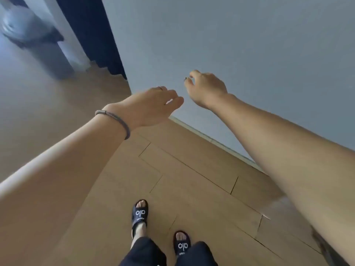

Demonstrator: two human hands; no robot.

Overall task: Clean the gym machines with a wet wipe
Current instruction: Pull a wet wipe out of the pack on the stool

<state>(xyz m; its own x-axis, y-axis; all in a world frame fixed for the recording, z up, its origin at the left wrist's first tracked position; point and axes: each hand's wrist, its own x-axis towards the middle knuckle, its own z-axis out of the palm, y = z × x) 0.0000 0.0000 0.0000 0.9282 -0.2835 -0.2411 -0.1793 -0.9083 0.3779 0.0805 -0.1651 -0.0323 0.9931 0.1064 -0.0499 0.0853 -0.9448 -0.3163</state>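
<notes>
Walking across the wooden floor (pixel 192 189), the left hand (pixel 149 104) and right hand (pixel 206 89) reach forward at frame centre, fingers loosely curled, holding nothing. No wet wipe or gym machine shows; fetching a wipe first seems wise.

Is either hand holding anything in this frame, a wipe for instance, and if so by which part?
Nothing is held. The left hand is open and empty; the right hand hangs loosely curled, also empty. No wipe is in view.
</notes>
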